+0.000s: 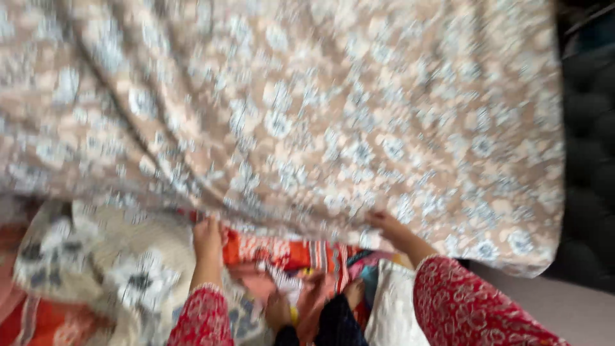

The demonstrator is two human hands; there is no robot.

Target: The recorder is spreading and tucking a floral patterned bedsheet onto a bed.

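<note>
Both hands are up at the near edge of a big beige sheet (307, 109) printed with pale blue flowers, and it fills almost the whole view, spread out and lifted ahead of the person. The left hand (207, 238) is closed on the hem, fingers curled up into the cloth, red patterned sleeve (202, 317) below it. The right hand (386, 222) pinches the same edge further along, fingers tucked under the fabric, arm in the matching red sleeve. So the sheet hangs between the two grips, its far corner drooping on the right beside a dark tufted surface (589, 128). By the look of it this is the spreading stage, the cloth held taut and not yet laid down; a clean lay would want both grips kept even and the edge drawn level, since folds run diagonally from upper left. Beneath the hem sits a jumble: an orange and red striped cloth (288, 251), a cream fabric with grey flowers (122, 269) at the left, a white cushion (392, 307). A small hand of another person (277, 311) shows low in the middle; the blur hides whether it holds anything.
</note>
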